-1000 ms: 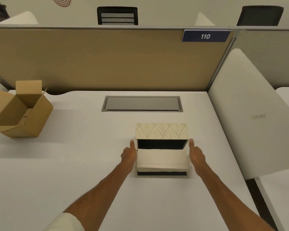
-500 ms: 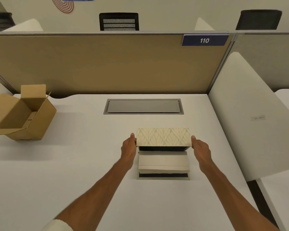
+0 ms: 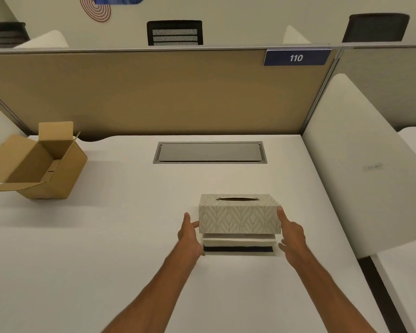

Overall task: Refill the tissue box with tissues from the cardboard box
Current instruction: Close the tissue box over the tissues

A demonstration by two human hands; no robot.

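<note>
The cream tissue box cover (image 3: 239, 216), patterned with leaves and with an oval slot on top, is tipped down over a white stack of tissues (image 3: 238, 241) on its base (image 3: 238, 250) with a black strip. My left hand (image 3: 190, 233) presses the cover's left side and my right hand (image 3: 291, 233) its right side. The cover's front edge hangs a little above the base. An open brown cardboard box (image 3: 37, 164) lies on its side at the far left of the white desk (image 3: 106, 236); what shows of its inside holds nothing.
A grey cable hatch (image 3: 210, 152) is set into the desk behind the tissue box. A tan partition (image 3: 154, 92) with a "110" sign closes the back. A white divider panel (image 3: 360, 164) stands along the right edge.
The cover was tilted back with its dark inside showing; both hands have swung it forward and down over the tissue stack, so its top slot now faces up.
</note>
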